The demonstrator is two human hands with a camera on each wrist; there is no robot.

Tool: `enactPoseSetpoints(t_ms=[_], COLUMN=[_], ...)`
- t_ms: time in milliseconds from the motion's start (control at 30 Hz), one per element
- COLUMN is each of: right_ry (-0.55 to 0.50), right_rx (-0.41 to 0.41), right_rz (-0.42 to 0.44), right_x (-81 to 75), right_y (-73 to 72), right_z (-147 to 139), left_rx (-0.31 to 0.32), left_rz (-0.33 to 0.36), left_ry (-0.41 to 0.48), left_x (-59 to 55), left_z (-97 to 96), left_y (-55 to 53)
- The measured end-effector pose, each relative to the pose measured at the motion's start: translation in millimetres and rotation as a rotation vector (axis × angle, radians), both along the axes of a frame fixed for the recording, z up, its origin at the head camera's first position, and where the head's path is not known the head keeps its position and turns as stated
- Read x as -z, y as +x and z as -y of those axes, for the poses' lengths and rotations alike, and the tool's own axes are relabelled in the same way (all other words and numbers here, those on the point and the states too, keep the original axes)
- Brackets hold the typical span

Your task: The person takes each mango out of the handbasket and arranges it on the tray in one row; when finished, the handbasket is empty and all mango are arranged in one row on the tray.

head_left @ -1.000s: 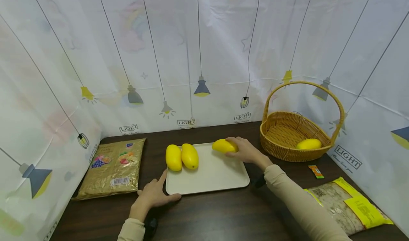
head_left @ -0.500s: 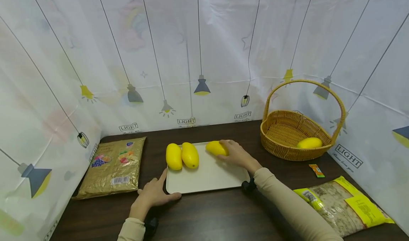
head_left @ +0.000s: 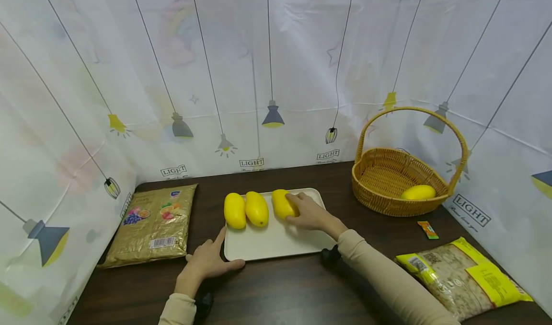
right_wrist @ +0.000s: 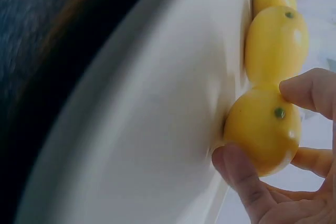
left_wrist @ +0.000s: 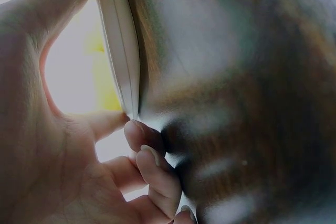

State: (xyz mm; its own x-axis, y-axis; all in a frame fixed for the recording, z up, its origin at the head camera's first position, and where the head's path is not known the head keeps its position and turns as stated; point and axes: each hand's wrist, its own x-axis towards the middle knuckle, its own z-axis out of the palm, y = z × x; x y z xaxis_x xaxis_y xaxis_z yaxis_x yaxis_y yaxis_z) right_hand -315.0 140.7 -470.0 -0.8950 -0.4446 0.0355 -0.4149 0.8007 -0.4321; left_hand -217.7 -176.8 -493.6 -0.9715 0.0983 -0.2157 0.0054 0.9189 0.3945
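A white tray (head_left: 276, 243) lies on the dark table. Two yellow mangoes, an outer mango (head_left: 235, 211) and an inner mango (head_left: 257, 209), sit side by side at its left end. My right hand (head_left: 311, 213) grips a third mango (head_left: 282, 204) by its right side, low over the tray's back part. In the right wrist view the held mango (right_wrist: 262, 129) shows its green stem spot between thumb and fingers. My left hand (head_left: 209, 260) rests at the tray's front left corner, thumb and index finger spread along the edges; its other fingers (left_wrist: 157, 182) bend against the tabletop.
A wicker basket (head_left: 379, 205) with a tall handle stands back right, holding one mango (head_left: 418, 192). A small orange packet (head_left: 428, 229) and a yellow-and-clear bag (head_left: 463, 277) lie in front of it. A gold package (head_left: 151, 226) lies left of the tray. A printed curtain closes off the back.
My right hand has moved left over the tray with the mango and turned it from lying crosswise to pointing front to back, closer to the other two. The left hand has stayed put.
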Motion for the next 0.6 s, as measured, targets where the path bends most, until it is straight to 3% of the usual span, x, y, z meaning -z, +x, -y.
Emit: enactPoseSetpoints(t_ms=[600], right_ry=[-0.025], right_rx=[-0.039], right_rz=[-0.005], right_x=[2.3], right_y=[4.5], right_z=[12.8], left_rx=[-0.004], left_rz=[-0.004], left_ry=[-0.008], left_x=[5.3], left_z=[1.3], left_y=[-1.6])
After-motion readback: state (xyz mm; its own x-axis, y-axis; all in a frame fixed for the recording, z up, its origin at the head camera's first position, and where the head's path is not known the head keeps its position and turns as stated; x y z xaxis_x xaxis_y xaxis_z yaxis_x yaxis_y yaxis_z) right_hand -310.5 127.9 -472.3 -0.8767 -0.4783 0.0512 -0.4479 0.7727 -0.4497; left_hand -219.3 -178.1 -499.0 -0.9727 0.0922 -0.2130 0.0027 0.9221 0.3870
